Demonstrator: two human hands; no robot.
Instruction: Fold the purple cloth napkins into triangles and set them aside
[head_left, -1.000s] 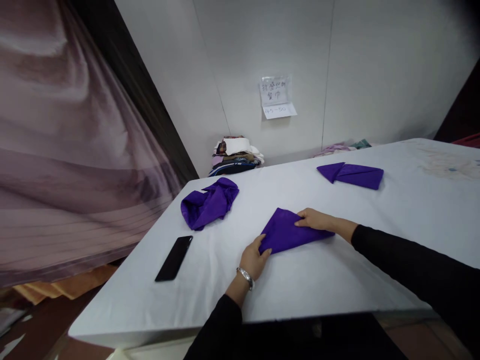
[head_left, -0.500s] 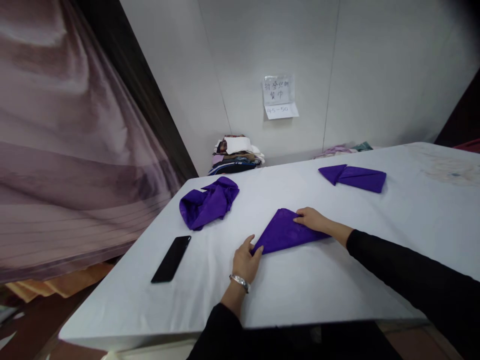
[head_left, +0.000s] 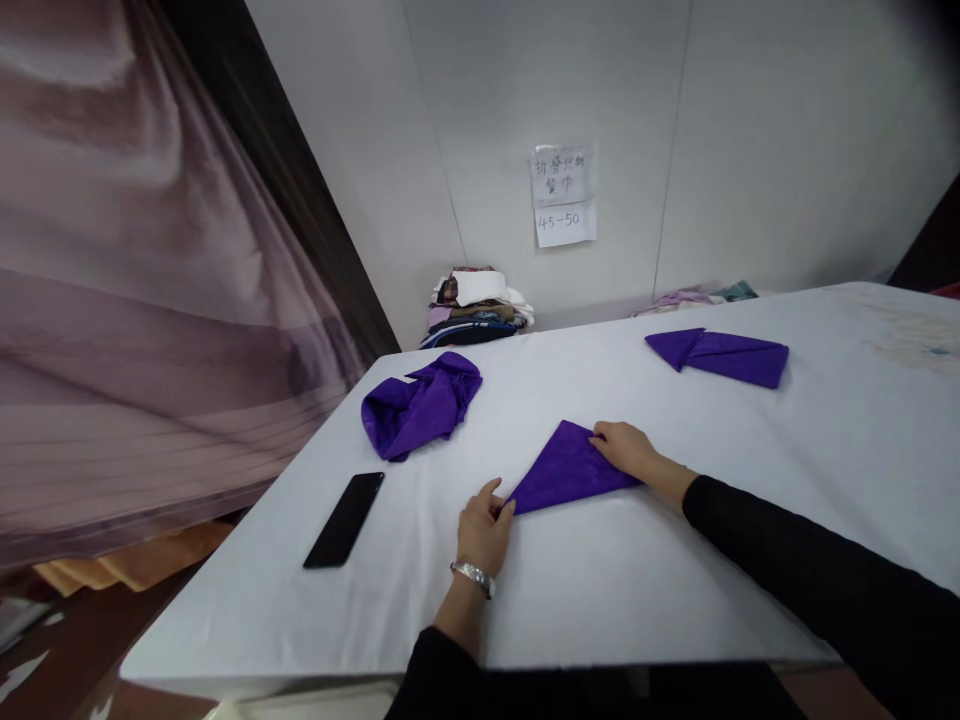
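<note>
A purple cloth napkin, folded to a triangle-like shape, lies flat on the white-covered table in front of me. Its left corner is pinched between the thumb and fingers of my left hand, which wears a silver bracelet. My right hand grips the upper right edge, fingertips pressed on the cloth; the napkin's right end is partly hidden under that hand and wrist. Farther right lies a second purple napkin, folded long with a pointed left end. A third purple napkin sits crumpled at the left.
A black phone lies on the white tablecloth left of my hands. Behind the table is a stack of folded clothes against the wall. Handwritten paper signs hang there. A pinkish curtain borders the left side.
My left hand has shifted slightly down and left with the napkin's corner. The napkin's right side looks shorter, with my right hand still on its upper edge. The view has shifted a little.
</note>
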